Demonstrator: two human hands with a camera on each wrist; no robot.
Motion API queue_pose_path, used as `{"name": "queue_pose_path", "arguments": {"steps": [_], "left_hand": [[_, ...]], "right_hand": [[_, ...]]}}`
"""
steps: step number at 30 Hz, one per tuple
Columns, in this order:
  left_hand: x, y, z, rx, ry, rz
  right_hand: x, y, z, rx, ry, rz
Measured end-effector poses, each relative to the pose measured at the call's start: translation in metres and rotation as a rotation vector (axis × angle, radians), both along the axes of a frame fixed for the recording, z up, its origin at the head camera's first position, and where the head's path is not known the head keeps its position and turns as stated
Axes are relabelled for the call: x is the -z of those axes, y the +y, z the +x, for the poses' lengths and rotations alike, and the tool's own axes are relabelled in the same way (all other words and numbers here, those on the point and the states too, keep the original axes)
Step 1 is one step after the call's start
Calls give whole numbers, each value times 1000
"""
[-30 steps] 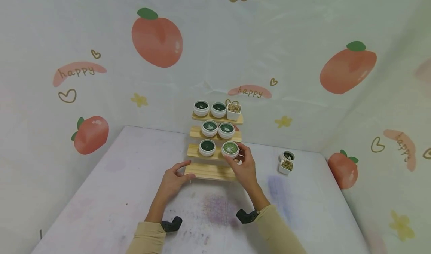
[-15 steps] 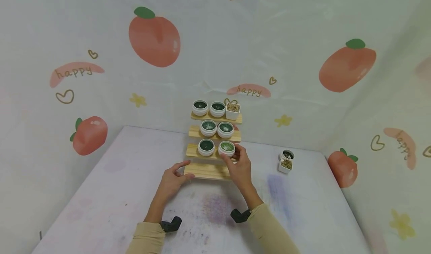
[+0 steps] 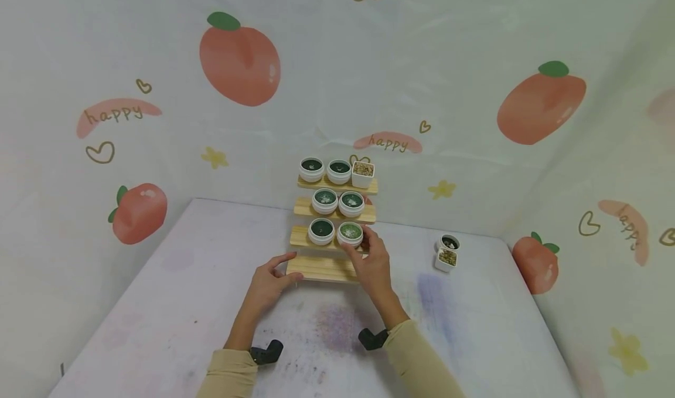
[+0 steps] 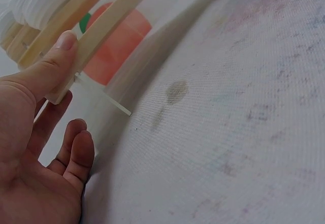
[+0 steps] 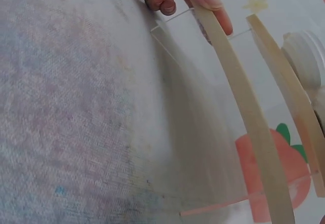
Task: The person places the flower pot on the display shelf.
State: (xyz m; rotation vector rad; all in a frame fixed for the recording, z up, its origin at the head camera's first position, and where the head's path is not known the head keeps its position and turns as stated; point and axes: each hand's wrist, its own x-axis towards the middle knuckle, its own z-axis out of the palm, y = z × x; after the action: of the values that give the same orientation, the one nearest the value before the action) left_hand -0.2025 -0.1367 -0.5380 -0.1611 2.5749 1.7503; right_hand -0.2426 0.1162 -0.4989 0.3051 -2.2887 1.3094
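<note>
In the head view, a tiered wooden display stand [image 3: 316, 267] holds several small white cups. My right hand [image 3: 373, 269] grips a round white cup with bright green contents [image 3: 350, 234] at the right of the second board from the bottom. Beside it sits a round cup with dark green contents [image 3: 321, 232]. My left hand [image 3: 268, 283] holds the left end of the bottom board. In the left wrist view, the left thumb [image 4: 56, 64] lies on that board. The right wrist view shows the board's edge [image 5: 254, 117]; the right hand's grip is hidden there.
Above are two round cups [image 3: 324, 201] on the third board, and two round cups and a square cup [image 3: 362, 175] on the top board. On the table [image 3: 211, 304] at right stand another round cup [image 3: 449, 242] and a square cup [image 3: 446, 260]. A printed cloth [image 3: 316, 64] hangs behind.
My right hand has moved left with the bright green cup, bringing it nearer the dark green cup on the same board. The left hand keeps its hold on the bottom board.
</note>
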Motion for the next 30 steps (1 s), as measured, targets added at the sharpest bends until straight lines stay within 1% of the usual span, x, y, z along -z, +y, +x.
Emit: {"name": "queue_pose_path", "arguments": {"steps": [7, 9, 12, 16, 20, 24, 26, 30], "left_hand": [[0, 0, 0, 3, 5, 2], [0, 0, 0, 3, 2, -2], [0, 0, 0, -2, -2, -11], [0, 1, -1, 0, 8, -5], [0, 1, -1, 3, 12, 5], [0, 1, 0, -2, 4, 3], [0, 1, 0, 1, 6, 3], [-1, 0, 0, -1, 11, 6]], "right_hand": [[3, -3, -1, 27, 92, 98], [4, -4, -1, 37, 101, 120], [2, -3, 0, 38, 89, 137], [-1, 0, 3, 11, 67, 98], [-2, 6, 4, -45, 85, 48], [-2, 13, 6, -90, 111, 41], [-2, 17, 7, -97, 113, 45], [-4, 23, 9, -96, 93, 52]]}}
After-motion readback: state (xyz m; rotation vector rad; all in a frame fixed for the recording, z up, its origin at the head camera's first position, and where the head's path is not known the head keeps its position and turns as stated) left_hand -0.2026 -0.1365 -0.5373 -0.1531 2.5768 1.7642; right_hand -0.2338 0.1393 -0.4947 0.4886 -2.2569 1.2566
